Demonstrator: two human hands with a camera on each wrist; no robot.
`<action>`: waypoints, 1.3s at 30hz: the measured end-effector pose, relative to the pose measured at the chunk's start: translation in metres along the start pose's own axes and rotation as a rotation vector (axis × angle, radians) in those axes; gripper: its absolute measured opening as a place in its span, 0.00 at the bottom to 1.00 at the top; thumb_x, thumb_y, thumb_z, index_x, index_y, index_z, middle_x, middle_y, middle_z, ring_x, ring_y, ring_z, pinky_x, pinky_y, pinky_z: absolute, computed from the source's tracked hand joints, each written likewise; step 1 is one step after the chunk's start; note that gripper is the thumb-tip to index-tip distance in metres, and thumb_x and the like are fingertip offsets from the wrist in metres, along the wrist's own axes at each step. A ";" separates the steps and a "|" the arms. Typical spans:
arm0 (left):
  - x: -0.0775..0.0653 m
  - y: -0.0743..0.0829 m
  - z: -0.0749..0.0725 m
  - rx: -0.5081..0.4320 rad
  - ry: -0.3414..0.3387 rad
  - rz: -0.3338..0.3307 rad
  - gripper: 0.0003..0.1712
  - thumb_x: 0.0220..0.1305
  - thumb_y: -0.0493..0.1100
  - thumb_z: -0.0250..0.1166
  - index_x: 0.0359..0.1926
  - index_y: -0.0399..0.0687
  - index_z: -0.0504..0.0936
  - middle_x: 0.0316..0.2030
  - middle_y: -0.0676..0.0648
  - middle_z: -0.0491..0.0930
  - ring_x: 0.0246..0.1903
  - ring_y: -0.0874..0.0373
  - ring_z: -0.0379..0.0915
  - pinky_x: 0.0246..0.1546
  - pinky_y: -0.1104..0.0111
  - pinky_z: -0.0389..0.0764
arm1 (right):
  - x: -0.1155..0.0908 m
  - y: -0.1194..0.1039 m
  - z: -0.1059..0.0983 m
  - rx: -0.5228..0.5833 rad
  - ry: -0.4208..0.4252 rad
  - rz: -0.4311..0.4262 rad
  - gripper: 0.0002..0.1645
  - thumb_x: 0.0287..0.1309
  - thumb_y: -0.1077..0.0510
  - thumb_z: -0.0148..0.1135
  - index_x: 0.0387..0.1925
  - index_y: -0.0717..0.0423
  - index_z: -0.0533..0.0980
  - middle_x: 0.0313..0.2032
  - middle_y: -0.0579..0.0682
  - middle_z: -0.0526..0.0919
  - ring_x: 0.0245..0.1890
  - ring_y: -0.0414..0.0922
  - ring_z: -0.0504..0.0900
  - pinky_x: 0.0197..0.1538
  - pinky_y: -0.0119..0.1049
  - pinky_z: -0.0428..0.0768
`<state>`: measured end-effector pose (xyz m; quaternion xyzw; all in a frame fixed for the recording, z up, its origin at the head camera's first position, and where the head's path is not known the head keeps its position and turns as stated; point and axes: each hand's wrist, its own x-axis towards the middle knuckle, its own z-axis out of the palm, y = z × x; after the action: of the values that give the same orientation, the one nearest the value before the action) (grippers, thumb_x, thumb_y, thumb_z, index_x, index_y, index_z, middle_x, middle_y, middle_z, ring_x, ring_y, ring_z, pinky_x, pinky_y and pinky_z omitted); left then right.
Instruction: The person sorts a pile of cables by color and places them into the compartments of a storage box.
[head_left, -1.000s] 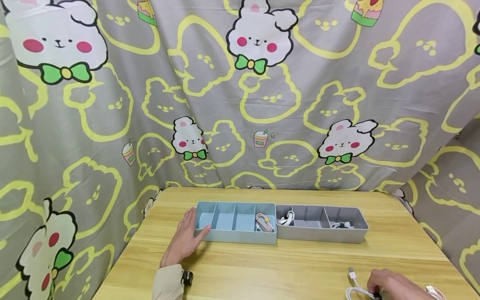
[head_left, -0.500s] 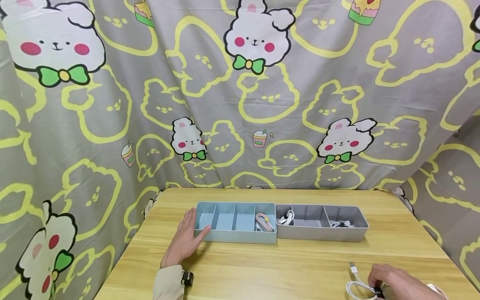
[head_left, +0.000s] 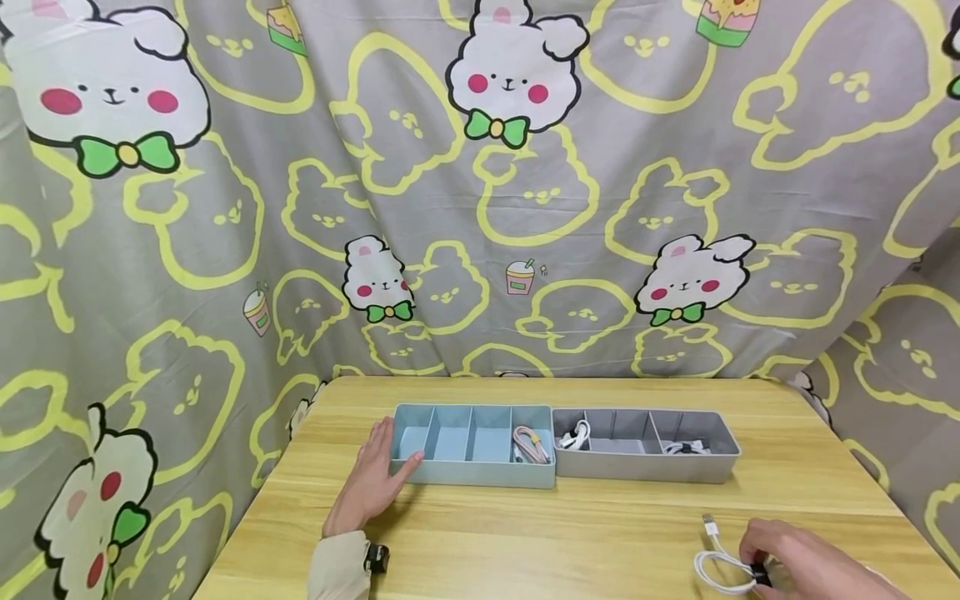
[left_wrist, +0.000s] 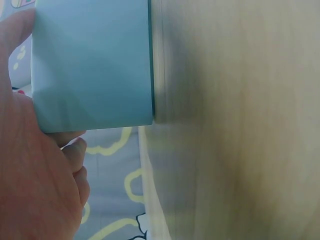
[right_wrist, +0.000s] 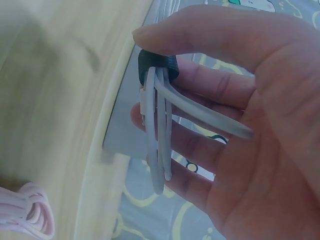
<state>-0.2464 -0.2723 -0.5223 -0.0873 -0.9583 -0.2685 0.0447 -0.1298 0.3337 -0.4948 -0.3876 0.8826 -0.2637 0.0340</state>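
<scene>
In the head view, my left hand (head_left: 369, 483) rests against the left end of a light blue divided organizer box (head_left: 480, 473), fingers along its side and thumb at its front rim. The left wrist view shows that box's plain blue wall (left_wrist: 95, 70) close to the palm. My right hand (head_left: 813, 562), at the lower right, pinches a coiled white USB cable (head_left: 716, 562) at its black strap (right_wrist: 150, 62), between thumb and fingers. White loops (right_wrist: 151, 130) hang from the strap in the right wrist view. The cable's USB plug (head_left: 710, 524) points away from me.
A grey divided organizer box (head_left: 645, 468) stands end to end with the blue one. Inside the boxes lie a pink coiled cable (head_left: 531, 446) and white cables (head_left: 577, 435). Another pink cable (right_wrist: 35, 210) lies on the wooden table (head_left: 525, 542). A patterned curtain (head_left: 450, 200) hangs behind.
My right hand has shifted slightly forward, bringing the white USB cable with it, and more of its loop shows. My left hand stays against the blue box.
</scene>
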 end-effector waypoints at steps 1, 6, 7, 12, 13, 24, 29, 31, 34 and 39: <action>0.000 0.000 0.000 -0.001 -0.001 -0.001 0.57 0.75 0.69 0.52 0.82 0.32 0.42 0.83 0.33 0.41 0.83 0.35 0.35 0.81 0.38 0.43 | 0.000 0.000 -0.001 -0.006 -0.006 0.014 0.14 0.55 0.65 0.75 0.35 0.46 0.78 0.32 0.31 0.76 0.35 0.21 0.71 0.27 0.30 0.73; 0.001 0.000 0.000 -0.001 -0.011 -0.009 0.57 0.75 0.70 0.51 0.82 0.33 0.41 0.83 0.34 0.39 0.83 0.36 0.33 0.81 0.39 0.42 | 0.003 -0.003 -0.007 -0.038 -0.039 0.107 0.12 0.55 0.62 0.76 0.35 0.47 0.79 0.31 0.34 0.76 0.34 0.20 0.69 0.28 0.30 0.74; 0.001 0.000 -0.001 0.000 -0.016 -0.011 0.57 0.75 0.70 0.51 0.82 0.34 0.40 0.83 0.35 0.39 0.83 0.37 0.33 0.81 0.39 0.42 | 0.003 -0.004 -0.008 -0.049 -0.035 0.113 0.13 0.54 0.63 0.76 0.34 0.47 0.79 0.31 0.34 0.76 0.34 0.20 0.69 0.28 0.30 0.74; 0.001 0.000 -0.001 -0.001 -0.023 -0.016 0.57 0.75 0.70 0.50 0.82 0.34 0.39 0.83 0.35 0.38 0.83 0.38 0.32 0.82 0.39 0.41 | 0.008 -0.010 -0.013 -0.084 -0.020 0.197 0.13 0.53 0.61 0.77 0.34 0.47 0.78 0.32 0.32 0.75 0.33 0.21 0.67 0.28 0.30 0.73; 0.001 0.000 -0.001 -0.002 -0.020 -0.014 0.57 0.75 0.70 0.50 0.82 0.34 0.39 0.83 0.35 0.39 0.83 0.37 0.32 0.81 0.39 0.41 | 0.008 -0.011 -0.014 -0.087 -0.023 0.223 0.13 0.54 0.59 0.77 0.34 0.47 0.78 0.33 0.32 0.75 0.32 0.21 0.67 0.28 0.30 0.72; 0.000 0.000 0.000 -0.002 -0.007 -0.005 0.56 0.75 0.70 0.51 0.82 0.34 0.41 0.83 0.34 0.41 0.83 0.36 0.34 0.81 0.38 0.42 | 0.011 -0.017 -0.024 -0.157 0.025 0.262 0.16 0.50 0.58 0.79 0.34 0.44 0.78 0.34 0.30 0.76 0.33 0.22 0.68 0.29 0.29 0.72; 0.000 0.000 0.001 0.002 -0.008 -0.005 0.57 0.75 0.70 0.50 0.82 0.34 0.41 0.83 0.34 0.40 0.83 0.36 0.34 0.81 0.38 0.42 | 0.014 -0.018 -0.028 -0.172 0.046 0.243 0.17 0.51 0.58 0.79 0.35 0.42 0.77 0.34 0.30 0.76 0.33 0.22 0.68 0.29 0.29 0.72; 0.000 -0.001 0.001 0.007 -0.010 -0.007 0.57 0.75 0.70 0.50 0.82 0.34 0.40 0.83 0.35 0.39 0.83 0.36 0.34 0.81 0.39 0.41 | 0.015 -0.018 -0.028 -0.205 0.100 0.170 0.19 0.48 0.60 0.81 0.34 0.41 0.76 0.34 0.30 0.75 0.33 0.21 0.68 0.29 0.28 0.71; 0.000 0.000 0.001 0.012 -0.010 -0.007 0.57 0.75 0.71 0.50 0.82 0.34 0.41 0.83 0.35 0.38 0.83 0.36 0.34 0.81 0.39 0.41 | 0.018 -0.016 -0.027 -0.244 0.182 0.067 0.24 0.41 0.63 0.82 0.33 0.39 0.75 0.33 0.28 0.75 0.34 0.20 0.71 0.28 0.27 0.73; 0.000 0.000 0.001 0.015 -0.008 -0.003 0.56 0.76 0.70 0.49 0.82 0.34 0.40 0.83 0.35 0.38 0.83 0.37 0.33 0.81 0.39 0.41 | 0.024 -0.014 -0.029 -0.266 0.231 0.012 0.27 0.38 0.64 0.83 0.33 0.38 0.74 0.33 0.26 0.75 0.36 0.20 0.73 0.28 0.28 0.75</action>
<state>-0.2464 -0.2722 -0.5230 -0.0864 -0.9606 -0.2609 0.0410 -0.1450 0.3215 -0.4599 -0.3504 0.9101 -0.1872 -0.1178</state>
